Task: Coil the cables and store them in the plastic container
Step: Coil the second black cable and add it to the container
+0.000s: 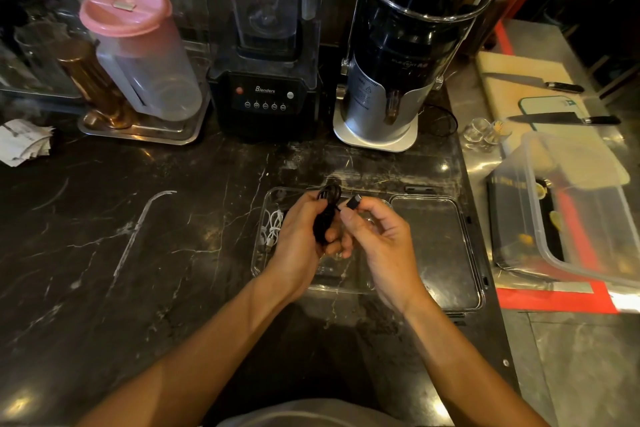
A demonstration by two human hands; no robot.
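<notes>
Gripping black coiled cable [325, 218] in my left grip [301, 236], plug end [354, 202] pinched in right grip [377, 236], above plastic container [263, 253].

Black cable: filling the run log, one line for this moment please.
left hand grips coiled black cable | right hand pinches its plug | white cable in plastic container

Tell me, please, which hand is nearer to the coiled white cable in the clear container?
The left hand. It grips the black cable directly beside the white cable, nearly touching it. The right hand pinches the black plug farther right.
</notes>
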